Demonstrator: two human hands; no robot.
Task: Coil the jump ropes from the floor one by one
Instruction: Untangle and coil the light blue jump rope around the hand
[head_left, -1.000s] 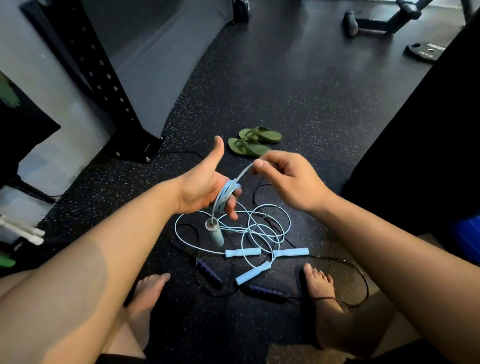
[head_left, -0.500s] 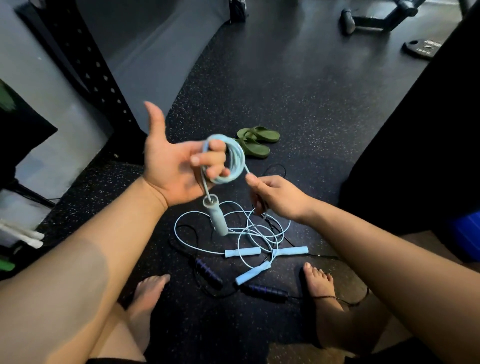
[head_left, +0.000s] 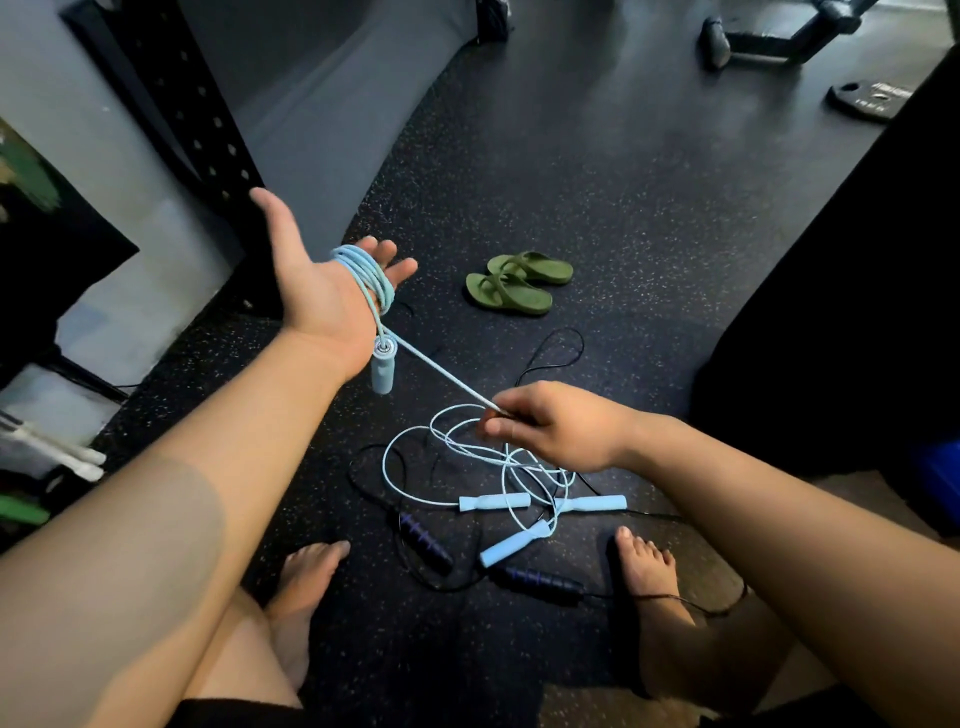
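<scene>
Hard to read: L hand (head_left: 317, 291) fingers mostly hidden behind the palm + the coil (head_left: 370, 278); only two tips show past it. Floor loops (head_left: 470, 449) are one pale tangle, partly under R hand (head_left: 558, 431), so can't tell which loop belongs to which rope. Black rope (head_left: 550, 345) is thin, nearly lost vs the dark floor (head_left: 597, 208); it passes under R hand and crosses R foot (head_left: 649, 577). Stuff at the left frame edge is cut off + blurry.

Poses: L arm stretched fwd, palm up, thumb flung wide, fingers roughly straight, not curled. Light-blue jump rope (head_left: 441, 374) is wound several turns round those fingers. One handle (head_left: 383, 366) dangles off the coil just below the wrist, clear of the floor. From the coil the cord runs taut down to R hand, which sits lower + nearer the body, knuckles up. Its thumb & forefinger pinch the cord, other fingers curled under.

On floor betw. the feet: three pale-blue handles (head_left: 493, 502) and two dark ridged handles (head_left: 423, 540). Green sandals (head_left: 519, 283) lie side by side beyond the hands.
</scene>
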